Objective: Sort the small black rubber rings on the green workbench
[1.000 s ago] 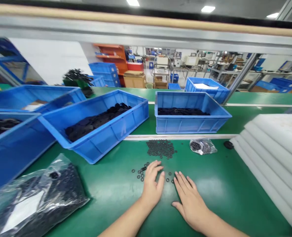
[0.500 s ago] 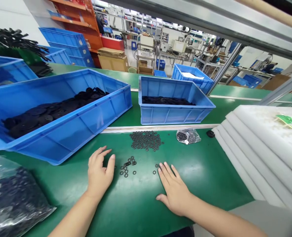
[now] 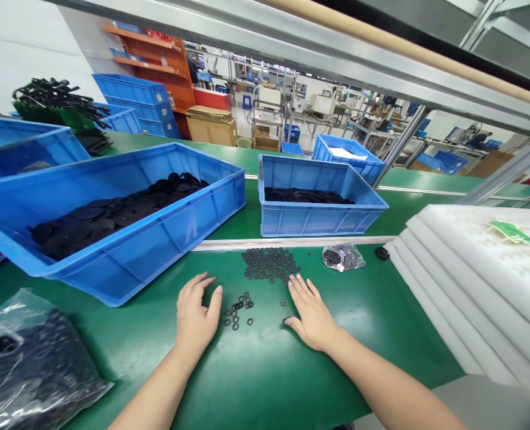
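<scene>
- At 11 o'clock from the right hand (image 3: 310, 313), the big ring pile (image 3: 269, 264) is just by its fingertips; half a second ago they were farther off.
- That hand is flat, thumb out; I can't tell if it touches rings.
- The left hand (image 3: 199, 313) is half open, and small rings (image 3: 237, 306) sit at its 3 o'clock.
- Green table (image 3: 256, 382) lies open at 6 o'clock; the blue bin (image 3: 166, 245) edges the left hand's 11.

From afar I see the left hand (image 3: 197, 312) curved beside loose black rings (image 3: 237, 306) on the table (image 3: 256, 376), and the right hand (image 3: 310, 313) stretched near a denser ring pile (image 3: 269, 264) toward the far edge.
</scene>
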Demonstrator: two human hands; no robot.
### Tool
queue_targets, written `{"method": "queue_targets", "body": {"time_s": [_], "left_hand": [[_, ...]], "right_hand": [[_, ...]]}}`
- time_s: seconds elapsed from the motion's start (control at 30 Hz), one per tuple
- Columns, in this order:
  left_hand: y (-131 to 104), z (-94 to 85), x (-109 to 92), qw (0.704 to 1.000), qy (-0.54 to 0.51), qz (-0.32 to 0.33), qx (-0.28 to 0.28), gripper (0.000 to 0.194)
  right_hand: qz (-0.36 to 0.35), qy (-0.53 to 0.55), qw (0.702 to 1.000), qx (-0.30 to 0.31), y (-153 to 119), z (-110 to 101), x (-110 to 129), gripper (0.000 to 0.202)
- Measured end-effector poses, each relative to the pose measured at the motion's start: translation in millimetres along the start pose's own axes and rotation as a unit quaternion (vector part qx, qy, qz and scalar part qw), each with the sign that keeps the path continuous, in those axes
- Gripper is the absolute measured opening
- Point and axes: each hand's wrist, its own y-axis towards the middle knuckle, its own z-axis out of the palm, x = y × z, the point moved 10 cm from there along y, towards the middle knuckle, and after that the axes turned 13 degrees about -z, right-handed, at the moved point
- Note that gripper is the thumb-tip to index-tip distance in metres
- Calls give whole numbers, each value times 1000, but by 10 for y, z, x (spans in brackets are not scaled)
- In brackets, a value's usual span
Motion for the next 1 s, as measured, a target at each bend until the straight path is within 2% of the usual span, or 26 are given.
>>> {"method": "queue_targets", "body": {"time_s": [0.07,0.17,0.27,0.4,0.47,0.57,0.63,0.7,0.77,0.83,0.9,1.0], "left_hand": [[-2,6,5,1000,1,-3,1,29],[2,36,7,1000,4,-2,9,30],[15,68,11,1000,13,0,17,32],[-35,134,1,998,45,6,40,40],[-139,223,-57,993,85,31,72,50],[-393,426,-210,971,156,112,139,73],[-544,530,-288,954,189,160,169,85],[-625,577,-340,945,202,187,178,91],[-673,592,-409,939,199,211,184,92],[-737,606,-510,932,187,240,199,93],[-826,622,-628,923,172,266,220,95],[-971,662,-798,910,153,288,257,97]], "right_hand": [[-23,0,1000,-8,-78,-21,65,79],[-58,10,998,24,-130,20,180,79],[-28,15,999,34,-62,12,134,78],[13,-1,1000,-6,-26,-63,70,78],[16,-12,999,-37,-113,-80,129,72],[4,-16,997,-77,-282,-66,252,57],[2,-15,994,-105,-329,-98,219,45],[44,-32,988,-142,-318,-214,-37,39],[140,-71,973,-171,-306,-385,-502,40],[231,-103,953,-166,-299,-512,-983,43],[303,-113,934,-150,-318,-576,-1367,45],[357,-120,918,-123,-346,-567,-1639,48]]}}
